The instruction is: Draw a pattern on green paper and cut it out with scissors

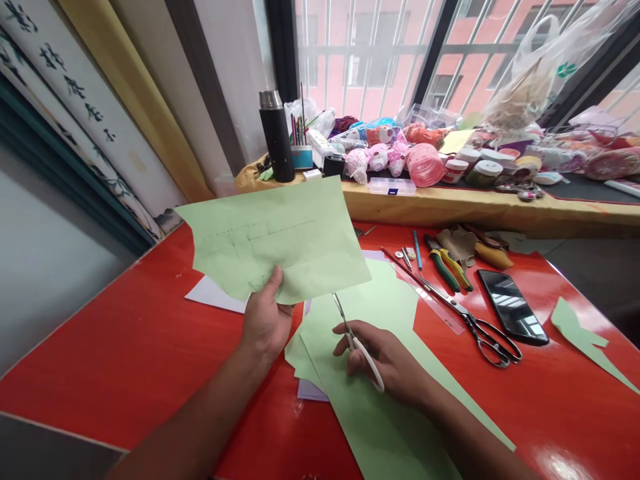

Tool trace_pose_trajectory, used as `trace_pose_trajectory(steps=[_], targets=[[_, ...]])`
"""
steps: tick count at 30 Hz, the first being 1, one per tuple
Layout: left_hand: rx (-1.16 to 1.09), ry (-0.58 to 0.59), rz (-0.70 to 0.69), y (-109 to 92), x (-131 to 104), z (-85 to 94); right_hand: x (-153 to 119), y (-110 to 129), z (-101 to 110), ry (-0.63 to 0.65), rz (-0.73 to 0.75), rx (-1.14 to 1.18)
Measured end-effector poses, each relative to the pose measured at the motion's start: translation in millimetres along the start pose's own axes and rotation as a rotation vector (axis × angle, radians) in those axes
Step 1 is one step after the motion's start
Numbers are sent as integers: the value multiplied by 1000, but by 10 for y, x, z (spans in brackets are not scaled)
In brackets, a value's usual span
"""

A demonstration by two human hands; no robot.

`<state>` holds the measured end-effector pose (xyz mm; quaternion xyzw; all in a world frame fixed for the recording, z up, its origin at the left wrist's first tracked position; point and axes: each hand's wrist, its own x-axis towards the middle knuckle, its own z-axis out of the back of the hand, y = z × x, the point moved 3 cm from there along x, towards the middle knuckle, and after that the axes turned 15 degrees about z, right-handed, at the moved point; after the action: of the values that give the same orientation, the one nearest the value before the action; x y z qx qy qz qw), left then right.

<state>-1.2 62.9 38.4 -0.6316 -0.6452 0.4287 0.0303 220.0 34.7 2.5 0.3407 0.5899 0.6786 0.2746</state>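
Observation:
A sheet of light green paper point(295, 227) with faint pencil lines is held up by my left hand point(270, 317), thumb on top and fingers hidden beneath. Its left side has a curved, cut-out edge. Just right of it, my right hand point(380, 357) grips small white-handled scissors point(367, 360), their blades pointing up toward the sheet's lower edge without visibly touching it. Under my right hand lie larger green paper pieces point(400, 427). White paper point(217, 295) peeks out below the held sheet.
On the red table point(125, 347), large black-handled shears point(487, 333), a phone point(513, 307), pliers point(450, 267) and a clear ruler point(445, 313) lie to the right. A green scrap point(583, 337) is farther right. A black thermos point(277, 140) and several jars crowd the windowsill.

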Motion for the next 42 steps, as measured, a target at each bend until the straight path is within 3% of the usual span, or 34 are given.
trace_pose_trajectory(steps=[4, 12, 42], targets=[[16, -10, 21, 64, -32, -12, 1, -20, -5, -19, 14, 0], [87, 89, 91, 153, -47, 27, 4, 17, 46, -90, 43, -24], [66, 74, 90, 99, -50, -8, -13, 17, 81, -120, 40, -53]])
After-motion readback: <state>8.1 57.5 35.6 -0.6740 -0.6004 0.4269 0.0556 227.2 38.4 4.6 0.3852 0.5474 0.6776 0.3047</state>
